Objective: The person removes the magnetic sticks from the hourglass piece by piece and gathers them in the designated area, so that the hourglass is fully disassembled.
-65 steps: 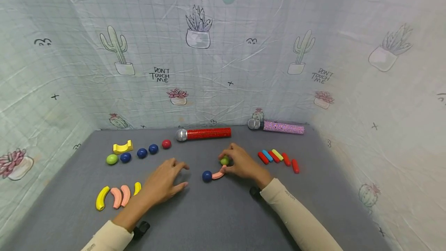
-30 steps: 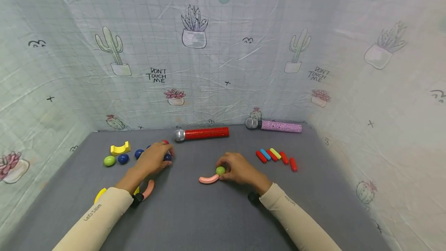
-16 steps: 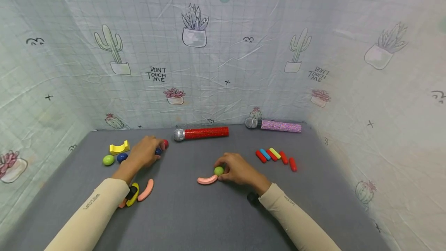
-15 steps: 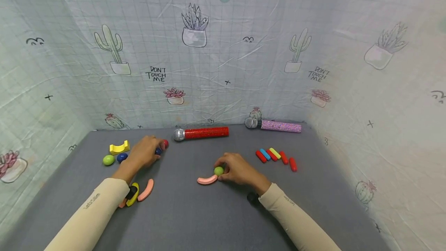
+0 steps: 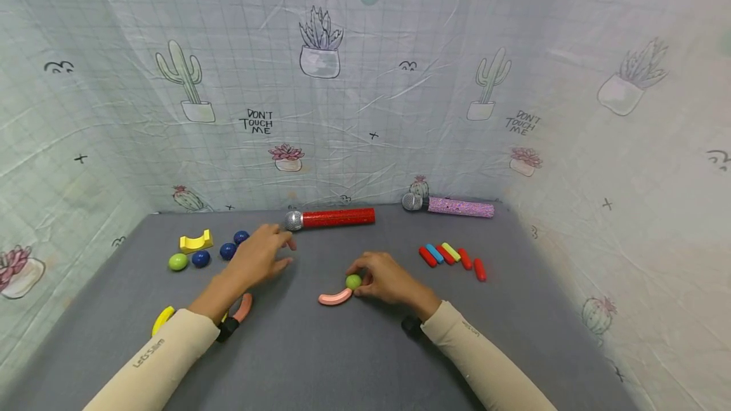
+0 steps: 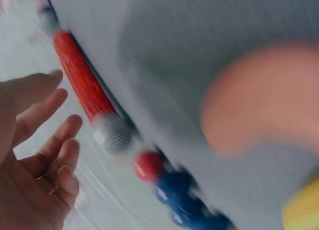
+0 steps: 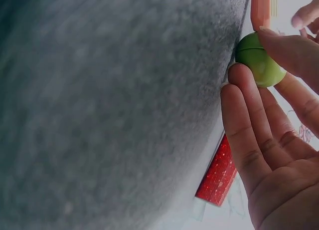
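Observation:
My right hand point(image 5: 388, 278) pinches a small green ball point(image 5: 353, 281) between thumb and fingers. One end of a pink curved piece point(image 5: 335, 298) meets the ball at the thumb tip; the right wrist view shows the green ball point(image 7: 261, 60) with a groove line. My left hand point(image 5: 257, 262) is empty, fingers spread and relaxed, over the table just right of the blue balls point(image 5: 227, 250). In the left wrist view, a red ball point(image 6: 149, 165) touches a row of blue balls point(image 6: 182, 195). The head view has that red ball hidden behind the left hand.
A red glittery microphone point(image 5: 339, 217) and a purple one point(image 5: 459, 207) lie along the back. Short coloured sticks point(image 5: 445, 254) lie at right. At left are a yellow saddle-shaped block point(image 5: 196, 242), another green ball point(image 5: 178, 262) and curved pieces, including a yellow one point(image 5: 163, 320).
My left hand carried the blue ball from beside the pink piece to the left-hand group, let go and moved back right. My right hand drifted slightly left with the green ball and pink piece.

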Available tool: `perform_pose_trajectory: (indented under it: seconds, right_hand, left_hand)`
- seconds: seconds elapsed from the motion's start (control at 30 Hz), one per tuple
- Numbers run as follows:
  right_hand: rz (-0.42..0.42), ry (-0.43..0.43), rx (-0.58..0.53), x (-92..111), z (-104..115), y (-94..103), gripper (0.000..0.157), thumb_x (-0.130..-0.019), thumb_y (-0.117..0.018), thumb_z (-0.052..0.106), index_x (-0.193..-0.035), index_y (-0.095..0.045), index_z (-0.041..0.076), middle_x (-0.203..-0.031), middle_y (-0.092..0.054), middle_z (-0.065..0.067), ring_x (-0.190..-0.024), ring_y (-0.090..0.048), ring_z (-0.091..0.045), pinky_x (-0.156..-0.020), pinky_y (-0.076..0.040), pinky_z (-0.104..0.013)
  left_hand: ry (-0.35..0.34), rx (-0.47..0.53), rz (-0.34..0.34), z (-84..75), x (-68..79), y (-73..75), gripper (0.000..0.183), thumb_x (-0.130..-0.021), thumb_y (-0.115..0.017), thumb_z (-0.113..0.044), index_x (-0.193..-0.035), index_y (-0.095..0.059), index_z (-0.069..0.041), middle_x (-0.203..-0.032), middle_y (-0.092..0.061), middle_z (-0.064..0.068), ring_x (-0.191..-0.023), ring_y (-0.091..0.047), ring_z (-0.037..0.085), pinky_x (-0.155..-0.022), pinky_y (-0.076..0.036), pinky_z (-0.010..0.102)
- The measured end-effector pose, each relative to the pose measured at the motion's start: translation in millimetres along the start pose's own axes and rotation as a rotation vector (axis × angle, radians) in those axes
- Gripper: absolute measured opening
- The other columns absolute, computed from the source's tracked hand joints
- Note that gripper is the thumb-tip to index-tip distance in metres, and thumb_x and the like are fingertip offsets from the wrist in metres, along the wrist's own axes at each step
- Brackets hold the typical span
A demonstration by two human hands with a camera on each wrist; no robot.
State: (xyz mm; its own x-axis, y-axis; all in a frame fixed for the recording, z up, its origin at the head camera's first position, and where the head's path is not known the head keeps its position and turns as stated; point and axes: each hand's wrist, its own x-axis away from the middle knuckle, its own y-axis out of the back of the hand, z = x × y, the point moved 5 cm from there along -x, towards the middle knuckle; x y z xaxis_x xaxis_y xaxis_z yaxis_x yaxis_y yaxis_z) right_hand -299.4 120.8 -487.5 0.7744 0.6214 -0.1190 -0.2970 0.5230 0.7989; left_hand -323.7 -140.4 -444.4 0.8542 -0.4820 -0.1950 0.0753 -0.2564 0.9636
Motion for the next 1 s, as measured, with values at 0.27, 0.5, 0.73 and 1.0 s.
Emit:
perform_pose_trajectory:
  seconds: [0.27,0.5,0.73,1.0]
  right_hand:
    - [-0.011,-0.006,-0.017,-6.2,5.6,-4.9,0.033,-0.087,-0.089,0.014,-0.119,-0.079,0.010,-0.107,-0.073,-0.001,-0.082,-0.071,-0.009,-0.072,-0.055,-0.018]
    - [-0.037,-0.005,-0.045,-10.4,12.3,-7.1,0.031,-0.088,-0.088,0.012,-0.117,-0.079,0.010,-0.107,-0.074,-0.001,-0.081,-0.071,-0.007,-0.071,-0.055,-0.018]
    - [-0.055,-0.027,-0.073,-9.9,14.7,-5.8,0.030,-0.088,-0.088,0.011,-0.116,-0.078,0.009,-0.109,-0.074,-0.003,-0.079,-0.070,-0.005,-0.070,-0.055,-0.018]
    - [-0.101,-0.076,-0.082,-12.0,13.2,-3.5,0.029,-0.090,-0.087,0.012,-0.117,-0.078,0.010,-0.111,-0.072,-0.005,-0.080,-0.070,-0.005,-0.071,-0.056,-0.020]
  left_hand:
    - [-0.167,0.043,0.096,-65.3,15.7,-28.4,0.032,-0.088,-0.088,-0.036,-0.110,-0.076,-0.016,-0.101,-0.067,0.001,-0.092,-0.059,0.018,-0.077,-0.052,0.039]
    - [-0.216,0.045,0.082,-85.6,24.3,-46.0,0.036,-0.087,-0.089,-0.021,-0.119,-0.074,-0.013,-0.104,-0.070,0.003,-0.095,-0.064,0.021,-0.080,-0.056,0.043]
    - [-0.164,0.133,0.073,-82.1,32.9,-51.3,0.032,-0.093,-0.082,-0.015,-0.123,-0.071,-0.012,-0.115,-0.075,0.003,-0.102,-0.071,0.024,-0.087,-0.059,0.047]
    - [0.020,0.195,0.120,-45.3,54.9,-44.7,0.037,-0.091,-0.086,-0.024,-0.124,-0.070,-0.018,-0.100,-0.069,-0.008,-0.084,-0.060,0.008,-0.074,-0.051,0.033]
